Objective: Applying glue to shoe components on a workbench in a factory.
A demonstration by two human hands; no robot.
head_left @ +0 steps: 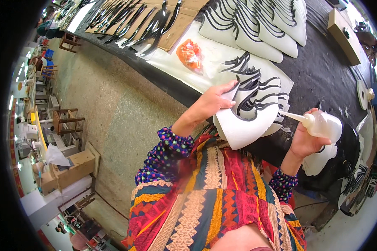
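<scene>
My left hand (213, 100) is closed on a white curved piece with black edging (245, 130), which looks like a shoe upper; the thumb lies on top of it. In my right hand (302, 141) is a translucent squeeze bottle (330, 126) with a long thin nozzle, lying almost level. The nozzle tip points left at the right edge of the white piece; I cannot tell whether it touches. Behind the held piece lie several similar white pieces with black strips (269, 88), overlapping in a row.
Black sheeting (318, 50) covers the table. A large stack of black-edged white pieces (259, 33) lies at the far side. Black strips (155, 29) rest on cardboard, near an orange item in clear plastic (189, 55). Right are a cardboard box (343, 37) and a tape roll (361, 95).
</scene>
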